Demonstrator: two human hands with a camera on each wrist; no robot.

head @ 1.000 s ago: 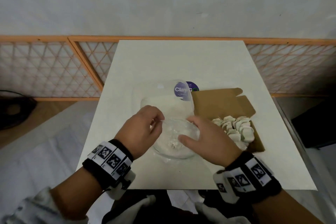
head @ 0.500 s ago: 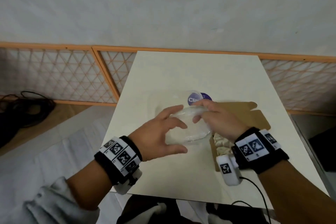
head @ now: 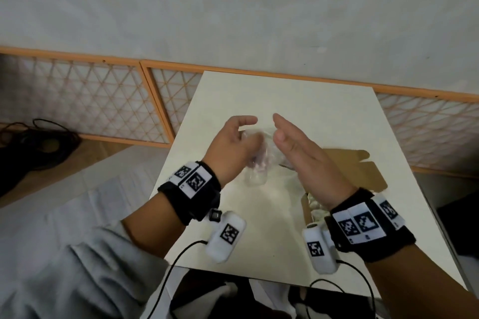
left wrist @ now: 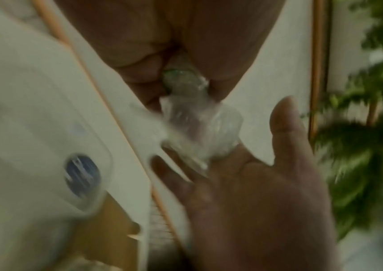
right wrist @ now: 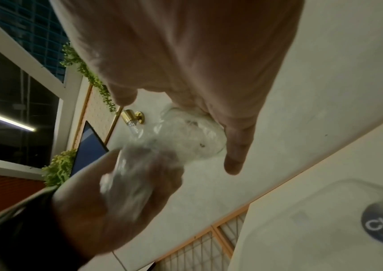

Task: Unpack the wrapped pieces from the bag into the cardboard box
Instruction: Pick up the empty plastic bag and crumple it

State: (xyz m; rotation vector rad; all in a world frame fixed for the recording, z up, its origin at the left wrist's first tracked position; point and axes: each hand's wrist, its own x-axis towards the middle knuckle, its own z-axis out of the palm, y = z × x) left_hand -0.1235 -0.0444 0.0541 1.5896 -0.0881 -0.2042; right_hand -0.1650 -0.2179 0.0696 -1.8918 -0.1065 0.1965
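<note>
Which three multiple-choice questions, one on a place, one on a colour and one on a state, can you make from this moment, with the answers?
1. Where is the cardboard box?
A. On the floor
B. On the table, on the right hand's side
C. On the table's left edge

2. What colour is the lattice frame behind the table?
A. Orange
B. Blue
C. Black

3. How is the right hand?
A. Fingers straight, against the crumpled clear plastic
B. A closed fist
C. Gripping the box

Answers: 1 B, the box lies under the right arm. 2 A, its bars are orange. 3 A, its fingers are flat.
</note>
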